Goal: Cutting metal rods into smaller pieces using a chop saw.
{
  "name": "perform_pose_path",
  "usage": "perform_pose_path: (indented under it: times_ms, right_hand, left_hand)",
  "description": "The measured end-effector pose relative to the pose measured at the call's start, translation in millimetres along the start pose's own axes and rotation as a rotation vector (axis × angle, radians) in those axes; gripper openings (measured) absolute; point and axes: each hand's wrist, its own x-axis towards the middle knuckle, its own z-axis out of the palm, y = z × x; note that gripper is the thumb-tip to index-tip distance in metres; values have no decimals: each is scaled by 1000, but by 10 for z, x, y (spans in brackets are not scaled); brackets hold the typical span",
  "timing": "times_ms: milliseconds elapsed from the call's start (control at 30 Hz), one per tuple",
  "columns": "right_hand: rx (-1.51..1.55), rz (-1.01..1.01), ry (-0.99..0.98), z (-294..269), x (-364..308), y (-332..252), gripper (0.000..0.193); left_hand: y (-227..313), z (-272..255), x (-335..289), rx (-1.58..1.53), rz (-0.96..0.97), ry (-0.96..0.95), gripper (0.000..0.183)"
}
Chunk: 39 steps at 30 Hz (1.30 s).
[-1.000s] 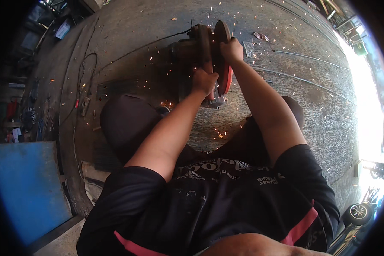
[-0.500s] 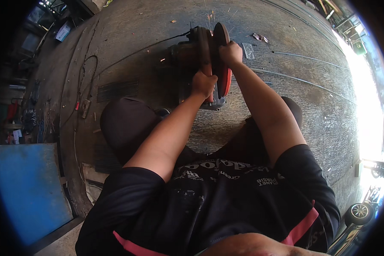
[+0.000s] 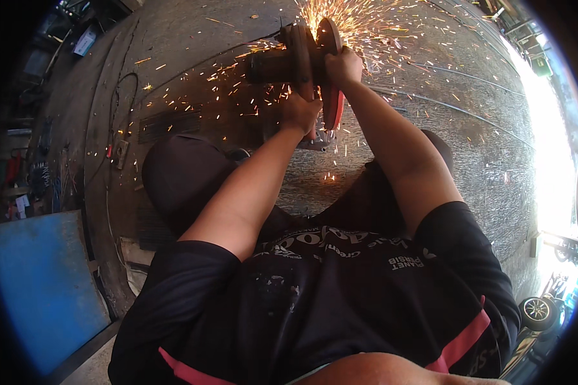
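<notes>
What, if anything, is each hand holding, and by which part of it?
The left hand grips the cutting saw by the near end of its long handle. The right hand is at the round disc; its hold cannot be told.

The right hand [image 3: 344, 66] hides whatever its fingers curl around at the cutting machine [image 3: 273, 67], and glare swallows the spot where the sparks [image 3: 359, 32] start. The upper edge cuts off their spray, the dark rim crops the blue sheet [image 3: 51, 276], and the clutter [image 3: 22, 183] at far left is too dim to tell apart.
</notes>
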Motion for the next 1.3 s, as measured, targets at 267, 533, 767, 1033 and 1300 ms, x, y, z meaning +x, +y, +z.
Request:
perform_pose_path:
  times_ms: [267, 533, 767, 1033, 1300]
  right_hand:
    - [7, -28, 7, -11, -43, 12, 32]
    - [44, 11, 12, 9, -57, 22, 33]
    - [43, -8, 40, -13, -86, 7, 34]
    - [47, -50, 50, 47, -227, 78, 29]
    - [129, -78, 114, 184, -341, 222, 29]
  left_hand:
    - [-1, 47, -38, -95, 102, 146, 37]
    - [81, 17, -149, -155, 124, 117, 33]
    - [103, 26, -177, -195, 121, 139, 31]
    - [-295, 151, -22, -152, 214, 130, 22]
    - [-681, 318, 75, -123, 331, 206, 18]
